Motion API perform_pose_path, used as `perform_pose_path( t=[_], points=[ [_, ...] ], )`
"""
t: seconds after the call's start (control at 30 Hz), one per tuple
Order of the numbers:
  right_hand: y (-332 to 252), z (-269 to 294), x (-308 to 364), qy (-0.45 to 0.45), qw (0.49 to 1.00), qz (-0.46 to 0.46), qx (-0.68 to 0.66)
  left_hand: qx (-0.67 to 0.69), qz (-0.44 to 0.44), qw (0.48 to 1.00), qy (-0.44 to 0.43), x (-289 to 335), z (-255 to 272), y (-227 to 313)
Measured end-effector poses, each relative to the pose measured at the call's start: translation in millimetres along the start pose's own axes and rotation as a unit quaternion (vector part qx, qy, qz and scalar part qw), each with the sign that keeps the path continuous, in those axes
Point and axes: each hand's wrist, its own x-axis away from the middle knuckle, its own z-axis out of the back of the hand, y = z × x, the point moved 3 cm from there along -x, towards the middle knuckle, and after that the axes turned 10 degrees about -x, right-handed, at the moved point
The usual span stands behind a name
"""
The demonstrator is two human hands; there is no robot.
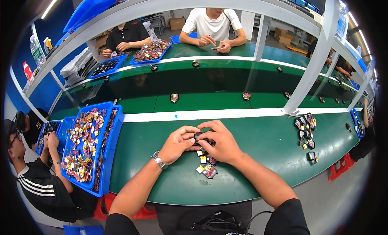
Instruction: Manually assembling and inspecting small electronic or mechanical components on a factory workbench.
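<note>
Dark sleeves (287,219) cut off below; hands (221,142) pinching small black piece (198,135), mostly hidden

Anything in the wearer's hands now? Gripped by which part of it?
Yes: a small black piece, held between the left hand and right hand. Fingers cover most of it; which part is gripped can't be told.

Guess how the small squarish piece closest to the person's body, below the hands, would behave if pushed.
The small piece would probably slide rather than roll, since it looks boxy, and the green table looks smooth. It is likely light, being much smaller than the right hand.
</note>
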Motion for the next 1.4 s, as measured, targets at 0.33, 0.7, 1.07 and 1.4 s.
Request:
perform_pose_path(
  t=[0.33, 0.7, 1.07, 1.4],
  points=[
    [-1, -5, 4, 0.037, 0.999, 0.001, 0.019, 0.000, -0.001, 1.000, 0.012, -1, 0, -3],
    [3, -12, 6, 0.060, 0.998, 0.004, 0.018, -0.069, -0.035, 0.995, 0.069, -2, -3, -7],
    [3, -7, 5, 0.051, 0.998, 0.021, 0.013, -0.016, -0.011, 0.999, 0.035, 0, -2, -1],
    [-19, -6, -1, 0.047, 0.995, 0.071, 0.047, -0.033, -0.014, 0.998, 0.054, 3, -1, -4]
  ],
)
